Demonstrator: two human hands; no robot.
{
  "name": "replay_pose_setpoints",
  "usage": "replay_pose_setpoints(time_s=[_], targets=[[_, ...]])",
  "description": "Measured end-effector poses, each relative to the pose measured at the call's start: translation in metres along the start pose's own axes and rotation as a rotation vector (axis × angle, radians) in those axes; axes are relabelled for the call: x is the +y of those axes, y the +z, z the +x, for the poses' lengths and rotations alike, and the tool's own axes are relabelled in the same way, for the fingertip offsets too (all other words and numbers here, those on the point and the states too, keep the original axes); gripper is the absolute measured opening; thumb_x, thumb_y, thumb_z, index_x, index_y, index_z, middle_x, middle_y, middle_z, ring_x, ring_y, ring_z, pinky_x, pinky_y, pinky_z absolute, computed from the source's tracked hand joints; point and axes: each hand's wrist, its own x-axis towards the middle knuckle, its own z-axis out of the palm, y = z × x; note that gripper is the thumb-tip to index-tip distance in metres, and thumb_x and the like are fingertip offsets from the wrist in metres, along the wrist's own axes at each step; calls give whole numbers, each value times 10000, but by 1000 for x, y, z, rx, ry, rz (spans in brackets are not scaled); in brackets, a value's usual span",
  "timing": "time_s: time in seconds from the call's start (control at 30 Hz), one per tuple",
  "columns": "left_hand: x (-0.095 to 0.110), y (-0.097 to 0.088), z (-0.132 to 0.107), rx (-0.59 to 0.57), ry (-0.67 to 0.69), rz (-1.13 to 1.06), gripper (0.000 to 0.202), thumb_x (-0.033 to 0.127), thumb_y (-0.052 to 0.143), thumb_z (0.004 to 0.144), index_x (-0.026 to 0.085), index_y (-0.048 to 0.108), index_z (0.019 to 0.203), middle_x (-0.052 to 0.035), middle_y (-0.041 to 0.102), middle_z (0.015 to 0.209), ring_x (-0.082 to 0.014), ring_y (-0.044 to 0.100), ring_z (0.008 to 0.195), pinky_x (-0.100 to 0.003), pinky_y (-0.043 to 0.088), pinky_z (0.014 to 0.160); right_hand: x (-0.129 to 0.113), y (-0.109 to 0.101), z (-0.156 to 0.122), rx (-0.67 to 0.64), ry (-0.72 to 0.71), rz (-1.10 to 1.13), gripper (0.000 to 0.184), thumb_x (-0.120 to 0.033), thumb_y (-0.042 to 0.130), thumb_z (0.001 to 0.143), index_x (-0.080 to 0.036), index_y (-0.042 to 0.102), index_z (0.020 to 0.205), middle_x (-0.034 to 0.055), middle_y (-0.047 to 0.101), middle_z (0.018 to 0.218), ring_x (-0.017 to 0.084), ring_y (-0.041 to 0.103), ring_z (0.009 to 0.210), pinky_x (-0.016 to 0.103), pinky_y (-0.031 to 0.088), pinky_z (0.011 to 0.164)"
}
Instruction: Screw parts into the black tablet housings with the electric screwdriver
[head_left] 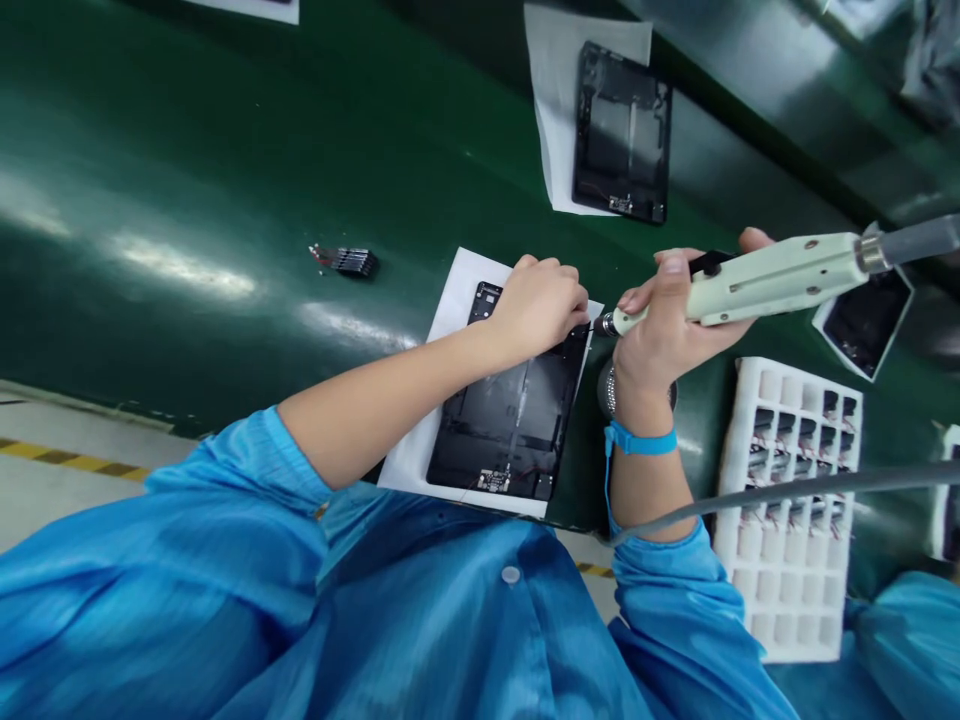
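The fingers of our right hand close firmly round the pale green electric screwdriver, its bit just beside the corner of the black tablet back panel. Our left hand lies curled over that panel, apparently steadying it, though whether it grips we cannot tell. The panel sits on a white sheet, seemingly protecting it from the green bench.

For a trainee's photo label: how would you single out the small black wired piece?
On the green workbench, find the black panel under the left hand. Left of it, a small ribbed black piece with red wires lies on the green, unlike the paper-backed panels.
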Motion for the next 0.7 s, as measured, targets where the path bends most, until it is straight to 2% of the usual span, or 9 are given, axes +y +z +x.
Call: replay_pose_setpoints(time_s=[0.27,0.4,0.53,0.63,0.7], targets=[[0,5,2,20,3,11,206,265,795,1113,212,945,982,-120,835,1050,-346,714,1125,-509,438,1021,-2,0,-3,-47,-47,-193,631,-723,764,1126,-320,536,1555,1,683,1030,89,511,583,331,575,583],[3,3,2,11,3,23,209,266,794,1122,215,946,988,-117,826,1036,-347,717,1123,-507,437,1009,-1,7,-5,-24,-56,-97,597,-680,830,1081,-320,574,1482,-36,643,958,80,462,542,306,523,540],[6,-3,0,-21,-10,45,190,247,795,1127,205,952,1029,-120,842,1067,-347,738,1126,-502,438,990,-2,10,1,2,17,26,587,-608,886,985,-346,601,1428,-68,614,902,103,480,511,301,491,505],[4,-4,0,-17,3,37,162,260,825,1119,211,954,1034,-120,855,1086,-343,749,1116,-498,443,978,-12,-7,15,30,99,82,565,-525,866,935,-343,609,1403,-57,633,919,82,416,510,274,446,494],[1,-3,0,1,12,23,150,270,845,1111,224,954,1019,-117,860,1079,-341,751,1106,-495,446,975,-23,-30,26,-12,167,50,515,-592,770,973,-357,619,1406,-38,609,946,68,321,519,266,402,481]])
